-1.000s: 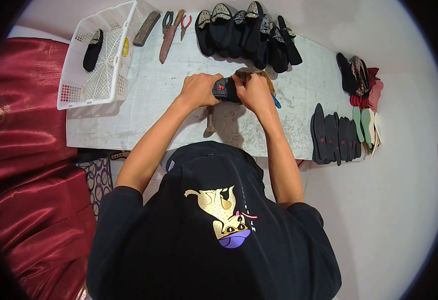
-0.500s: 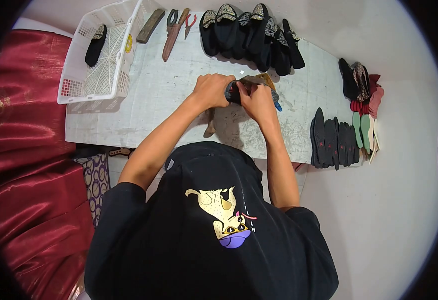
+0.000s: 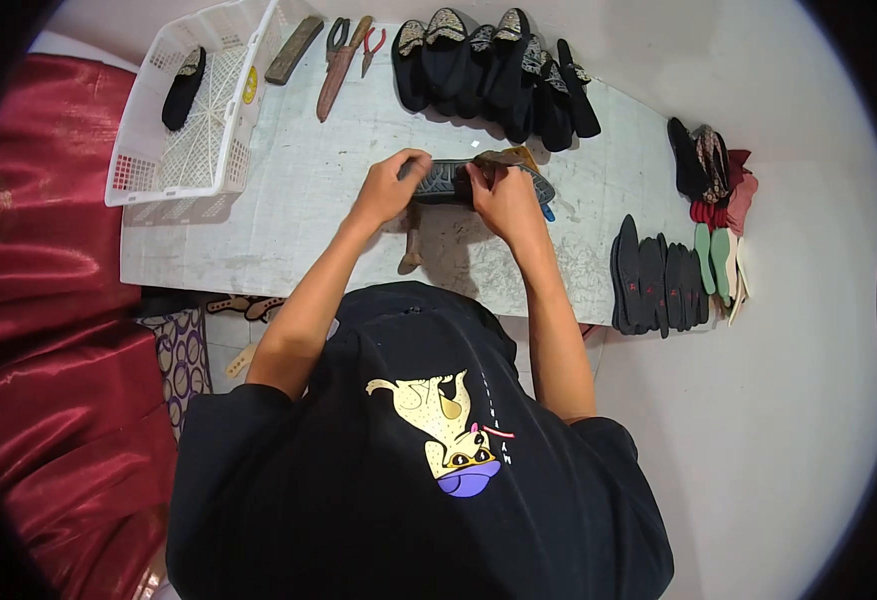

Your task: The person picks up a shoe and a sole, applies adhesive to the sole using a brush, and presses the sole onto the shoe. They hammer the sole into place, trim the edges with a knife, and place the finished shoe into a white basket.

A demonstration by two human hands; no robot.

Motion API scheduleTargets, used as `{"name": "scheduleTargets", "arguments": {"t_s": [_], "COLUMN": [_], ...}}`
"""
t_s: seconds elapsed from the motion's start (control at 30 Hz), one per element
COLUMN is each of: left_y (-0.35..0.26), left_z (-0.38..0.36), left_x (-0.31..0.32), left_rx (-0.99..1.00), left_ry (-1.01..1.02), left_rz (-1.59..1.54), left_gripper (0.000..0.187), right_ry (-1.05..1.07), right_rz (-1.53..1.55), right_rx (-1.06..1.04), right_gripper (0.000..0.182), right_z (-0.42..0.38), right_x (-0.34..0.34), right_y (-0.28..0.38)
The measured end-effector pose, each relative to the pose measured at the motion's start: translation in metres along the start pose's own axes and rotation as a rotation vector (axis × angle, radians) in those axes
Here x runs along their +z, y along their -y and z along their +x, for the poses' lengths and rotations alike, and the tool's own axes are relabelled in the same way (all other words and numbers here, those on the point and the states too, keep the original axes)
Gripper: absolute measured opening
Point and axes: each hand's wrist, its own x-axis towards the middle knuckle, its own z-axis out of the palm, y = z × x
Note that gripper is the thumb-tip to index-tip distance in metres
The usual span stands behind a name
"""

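A dark grey shoe sole (image 3: 445, 178) with a patterned tread lies crosswise between my hands, above the worktable (image 3: 288, 215). My left hand (image 3: 390, 190) is closed around its left end. With thumb and fingers pinched, my right hand (image 3: 506, 203) grips the sole near its right part and covers some of it. Just behind the right hand are a brownish piece (image 3: 498, 158) and a bit of yellow-orange, both partly hidden. A tool handle (image 3: 411, 250), wooden-looking, lies below the sole; its upper end is hidden.
A white plastic basket (image 3: 228, 150) holding one black shoe stands at the left. Behind are a brown block (image 3: 295, 50), a sheathed knife (image 3: 338, 75), red-handled pliers (image 3: 372, 50) and several black shoes (image 3: 458, 60). Dark soles (image 3: 648, 280) line the right edge.
My left hand has moved left along the sole, and the tread now shows between my hands. The sole looks flatter and more stretched out than before. My right hand keeps its pinch.
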Motion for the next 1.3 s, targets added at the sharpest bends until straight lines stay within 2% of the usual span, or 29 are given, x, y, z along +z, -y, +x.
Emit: {"name": "scheduleTargets", "arguments": {"t_s": [0.13, 0.17, 0.2, 0.27, 0.3, 0.4, 0.5, 0.57, 0.63, 0.77, 0.83, 0.87, 0.97, 1.0, 1.07, 1.17, 1.3], "left_y": [0.055, 0.064, 0.054, 0.018, 0.015, 0.018, 0.021, 0.027, 0.028, 0.025, 0.026, 0.027, 0.027, 0.026, 0.027, 0.032, 0.031], "left_z": [-0.009, -0.011, -0.015, -0.035, -0.041, -0.043, -0.042, -0.039, -0.040, -0.038, -0.036, -0.036, -0.037, -0.036, -0.035, -0.037, -0.039], "left_x": [0.018, 0.019, 0.021, 0.026, 0.023, 0.016, 0.016, 0.016, 0.015, 0.013, 0.012, 0.012, 0.013, 0.013, 0.012, 0.015, 0.013], "left_rx": [-0.064, -0.068, -0.065, 0.129, 0.096, 0.105, 0.032, 0.074, 0.109, 0.093, 0.108, 0.110, 0.112, 0.118, 0.121, 0.128, 0.145], "left_ry": [-0.119, -0.085, -0.097, -0.282, -0.228, -0.185, -0.172, -0.174, -0.175, -0.180, -0.175, -0.185, -0.196, -0.200, -0.204, -0.203, -0.204], "left_rz": [-0.326, -0.345, -0.348, -0.465, -0.536, -0.542, -0.586, -0.593, -0.600, -0.510, -0.497, -0.489, -0.471, -0.463, -0.489, -0.514, -0.471], "left_gripper": [0.057, 0.053, 0.053, 0.046, 0.052, 0.053, 0.055, 0.054, 0.054, 0.057, 0.058, 0.059, 0.061, 0.061, 0.061, 0.059, 0.056], "right_ry": [0.020, 0.032, 0.036, -0.099, -0.026, -0.064, 0.002, 0.052, -0.034, 0.004, -0.078, -0.076, 0.066, 0.066, 0.018, 0.107, 0.061], "right_rz": [-0.019, -0.047, -0.050, 0.005, -0.083, -0.038, -0.049, -0.063, -0.016, -0.027, 0.181, 0.181, -0.074, -0.071, 0.134, 0.005, 0.111], "right_rx": [0.018, -0.017, -0.028, -0.070, -0.012, 0.001, -0.022, -0.022, -0.129, -0.071, -0.187, -0.185, -0.152, -0.153, -0.254, -0.193, -0.246], "right_gripper": [0.035, 0.034, 0.034, 0.031, 0.032, 0.031, 0.028, 0.028, 0.027, 0.027, 0.029, 0.029, 0.028, 0.028, 0.027, 0.022, 0.021], "right_z": [0.008, 0.009, 0.008, 0.003, 0.000, 0.000, 0.006, 0.010, 0.008, 0.007, 0.006, 0.007, 0.014, 0.013, 0.011, 0.010, 0.003], "right_x": [-0.001, -0.005, -0.001, 0.012, 0.018, 0.024, 0.014, 0.017, 0.025, 0.032, 0.030, 0.035, 0.048, 0.049, 0.053, 0.054, 0.064], "right_y": [0.005, 0.010, 0.013, 0.012, 0.009, 0.006, 0.014, 0.018, 0.021, 0.025, 0.035, 0.031, 0.020, 0.023, 0.031, 0.039, 0.038]}}
